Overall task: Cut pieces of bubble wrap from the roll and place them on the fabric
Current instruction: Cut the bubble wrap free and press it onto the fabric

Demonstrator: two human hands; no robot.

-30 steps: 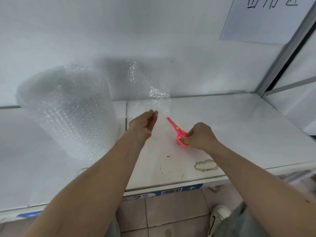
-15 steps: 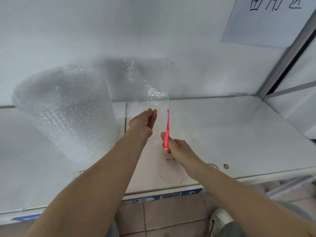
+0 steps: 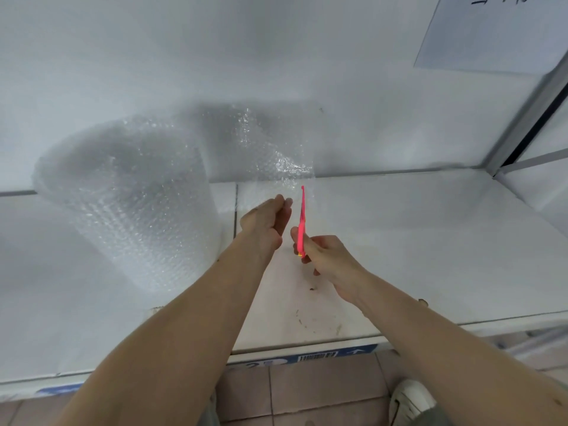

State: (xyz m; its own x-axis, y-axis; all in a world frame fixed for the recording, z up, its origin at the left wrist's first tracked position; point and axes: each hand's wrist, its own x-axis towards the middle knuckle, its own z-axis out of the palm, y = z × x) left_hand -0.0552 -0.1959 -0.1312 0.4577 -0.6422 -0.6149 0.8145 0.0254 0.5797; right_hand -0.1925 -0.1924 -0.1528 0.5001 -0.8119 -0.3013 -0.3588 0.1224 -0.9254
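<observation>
My right hand (image 3: pixel 325 256) grips the pink scissors (image 3: pixel 301 221), blades edge-on to the camera and pointing away from me, tip at the loose bubble wrap sheet (image 3: pixel 270 158). My left hand (image 3: pixel 266 224) pinches that sheet's near edge, just left of the blades. The sheet runs left to the big bubble wrap roll (image 3: pixel 129 198), which stands upright on the white table (image 3: pixel 430 241), left of both hands. White wall behind, with a paper sign (image 3: pixel 491 32) far right. Near edge: tiled floor, one white shoe (image 3: pixel 410 398)
</observation>
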